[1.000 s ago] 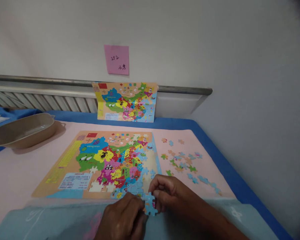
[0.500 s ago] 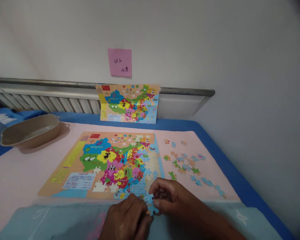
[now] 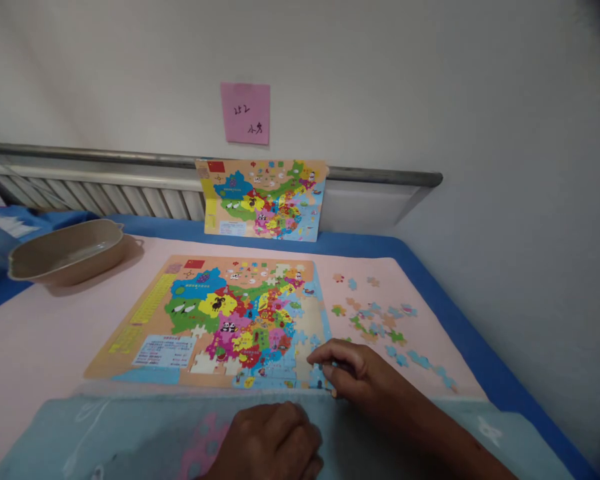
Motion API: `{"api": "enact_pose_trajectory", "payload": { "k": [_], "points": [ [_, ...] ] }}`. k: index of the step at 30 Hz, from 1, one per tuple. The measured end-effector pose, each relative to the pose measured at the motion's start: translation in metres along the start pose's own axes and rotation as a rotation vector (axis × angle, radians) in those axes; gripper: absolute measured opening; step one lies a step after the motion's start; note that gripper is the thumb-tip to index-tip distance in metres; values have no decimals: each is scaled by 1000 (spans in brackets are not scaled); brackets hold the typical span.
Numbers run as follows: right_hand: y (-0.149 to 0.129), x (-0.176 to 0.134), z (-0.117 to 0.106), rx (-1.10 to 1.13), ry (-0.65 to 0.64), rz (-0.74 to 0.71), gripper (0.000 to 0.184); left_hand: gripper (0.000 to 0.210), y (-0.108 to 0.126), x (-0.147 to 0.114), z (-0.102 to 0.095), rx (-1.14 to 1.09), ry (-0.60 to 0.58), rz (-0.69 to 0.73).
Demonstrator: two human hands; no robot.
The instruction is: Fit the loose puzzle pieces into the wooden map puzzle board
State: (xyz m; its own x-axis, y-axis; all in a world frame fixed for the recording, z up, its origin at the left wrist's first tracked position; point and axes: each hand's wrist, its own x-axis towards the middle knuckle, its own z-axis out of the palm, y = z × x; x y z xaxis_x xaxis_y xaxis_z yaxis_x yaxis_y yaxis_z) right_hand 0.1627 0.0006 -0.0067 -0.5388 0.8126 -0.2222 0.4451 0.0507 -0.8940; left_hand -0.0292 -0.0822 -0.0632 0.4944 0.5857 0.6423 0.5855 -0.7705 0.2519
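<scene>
My right hand (image 3: 355,370) reaches over the lower right corner of a jigsaw puzzle map (image 3: 130,327), with fingers bent and the index finger and thumb close together. Whatever lies between them is too hidden to make out. Blue puzzle area (image 3: 316,379) shows just beside the thumb. My left hand (image 3: 273,440) rests curled on the light blue cloth (image 3: 145,433) in front of the puzzle, its fingertips out of sight. Pale gaps show in the puzzle's right side, bottom and top right.
Loose puzzle pieces (image 3: 375,327) lie scattered right of the puzzle on the pink cloth (image 3: 430,293). A printed map picture (image 3: 263,200) leans against the wall rail (image 3: 385,175). At the left stands a tan oval dish (image 3: 70,253). A pink note (image 3: 245,113) hangs on the wall.
Both hands held a blue puzzle piece together; now they are apart. My right hand has moved up and right to the puzzle's corner, my left hand down onto the cloth. The view has shifted slightly.
</scene>
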Motion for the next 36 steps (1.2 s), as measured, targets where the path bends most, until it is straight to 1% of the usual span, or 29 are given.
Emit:
{"api": "enact_pose_trajectory", "payload": {
  "k": [3,8,11,16,22,30,36],
  "points": [
    [3,1,1,-35,1,-17,26,7,0,-1,1,-11,-10,5],
    [9,3,0,-34,-49,-7,17,8,1,-3,2,5,-14,-1],
    [10,2,0,-40,-56,-38,16,9,1,-2,2,-1,-22,-7],
    [11,1,-1,-38,-59,-52,16,11,0,-3,4,17,-28,-13],
    [9,1,-1,-55,-64,-62,17,10,-1,-5,4,-17,-43,-26],
    [11,1,0,-41,-72,-65,17,9,-1,-4,5,-12,-28,-25],
    [11,1,0,-18,-68,-72,14,8,0,-4,5,-20,-38,-29]
  ]
}}
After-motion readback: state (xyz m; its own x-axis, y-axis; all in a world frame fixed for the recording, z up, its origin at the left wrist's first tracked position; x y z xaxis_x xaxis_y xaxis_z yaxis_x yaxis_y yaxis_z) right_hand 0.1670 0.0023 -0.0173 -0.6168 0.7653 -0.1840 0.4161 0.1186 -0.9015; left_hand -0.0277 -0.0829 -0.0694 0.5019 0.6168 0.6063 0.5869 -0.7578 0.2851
